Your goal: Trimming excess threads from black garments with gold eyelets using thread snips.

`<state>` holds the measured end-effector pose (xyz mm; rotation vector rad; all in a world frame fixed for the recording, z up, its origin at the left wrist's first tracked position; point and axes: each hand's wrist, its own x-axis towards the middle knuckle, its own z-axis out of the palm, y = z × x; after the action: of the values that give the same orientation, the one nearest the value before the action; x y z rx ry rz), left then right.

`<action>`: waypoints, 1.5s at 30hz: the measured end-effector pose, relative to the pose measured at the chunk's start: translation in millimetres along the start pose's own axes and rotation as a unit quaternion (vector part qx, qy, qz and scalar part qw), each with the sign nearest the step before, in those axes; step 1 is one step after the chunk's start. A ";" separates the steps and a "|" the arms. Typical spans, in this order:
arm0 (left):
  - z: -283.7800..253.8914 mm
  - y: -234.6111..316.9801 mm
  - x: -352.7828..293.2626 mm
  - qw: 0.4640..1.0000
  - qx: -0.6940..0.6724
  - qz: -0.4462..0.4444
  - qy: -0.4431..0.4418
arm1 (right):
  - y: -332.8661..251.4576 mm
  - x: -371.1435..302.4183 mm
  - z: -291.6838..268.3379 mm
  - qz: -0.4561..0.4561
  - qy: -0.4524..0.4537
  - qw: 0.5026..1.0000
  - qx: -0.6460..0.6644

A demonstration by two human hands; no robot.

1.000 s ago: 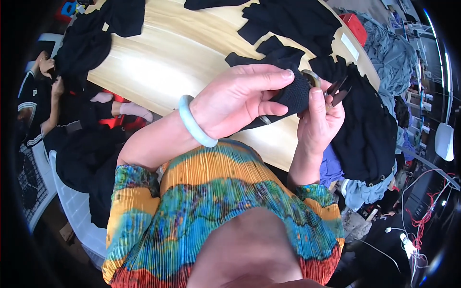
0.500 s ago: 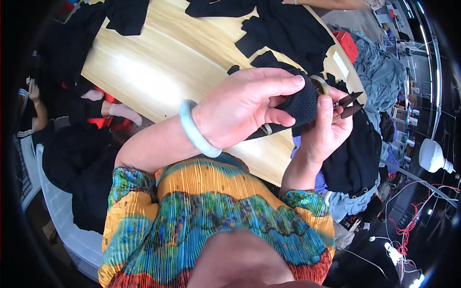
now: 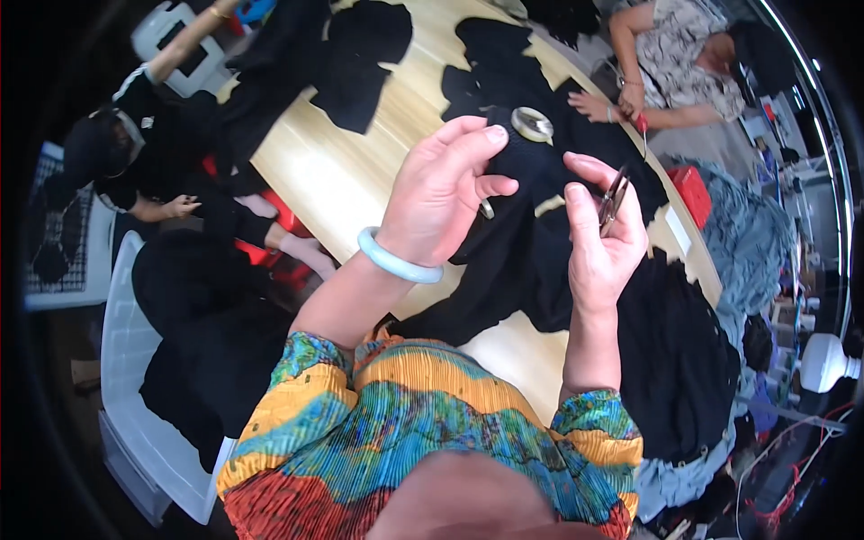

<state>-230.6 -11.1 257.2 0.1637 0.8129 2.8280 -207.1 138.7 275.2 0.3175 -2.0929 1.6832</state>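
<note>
A: So what's each of the hands up to?

B: They're apart, not touching each other. Left hand (image 3: 441, 193) has some black knit fabric (image 3: 517, 160) pinched between thumb and fingers, held up over the bench (image 3: 315, 193). There's a big round button-like disc (image 3: 532, 125) on it, just past the thumb tip.

A: And the other one?

B: Right hand (image 3: 607, 238) has dark snips (image 3: 615, 196) tucked in its grip, thumb and forefinger tips spread. Can't really tell how far the blades are open tbh.

A: Anything else around?

B: More black garments (image 3: 364, 58) on the bench, a red box (image 3: 688, 198) by its right edge, and a white tub (image 3: 130, 387) at the left. Across the bench, a co-worker (image 3: 679, 54) holds a red-handled tool (image 3: 642, 123).
</note>
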 end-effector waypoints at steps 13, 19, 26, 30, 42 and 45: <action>-51.2 84.0 16.4 0.987 -0.139 0.072 0.032 | -2.3 50.0 103.7 -0.092 -0.117 0.989 0.004; -79.8 106.9 20.8 0.974 -0.195 0.092 0.065 | 6.1 70.2 164.2 -0.121 -0.118 0.985 -0.020; -127.6 139.7 39.9 0.971 -0.174 0.135 0.093 | 17.5 109.8 245.2 -0.235 -0.151 0.955 -0.097; -159.7 158.7 60.2 0.960 -0.214 0.145 0.105 | 32.3 126.9 282.2 -0.249 -0.173 0.941 -0.154; -274.5 203.7 125.3 0.912 -0.305 0.181 0.204 | 118.3 150.4 417.9 -0.174 -0.136 0.966 -0.136; -303.6 211.8 132.0 0.905 -0.306 0.181 0.233 | 132.2 149.2 443.8 -0.132 -0.150 0.971 -0.130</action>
<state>-440.3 -314.4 121.4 -0.5238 -0.1082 3.3649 -479.7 -246.1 155.6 0.7677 -2.3298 1.2534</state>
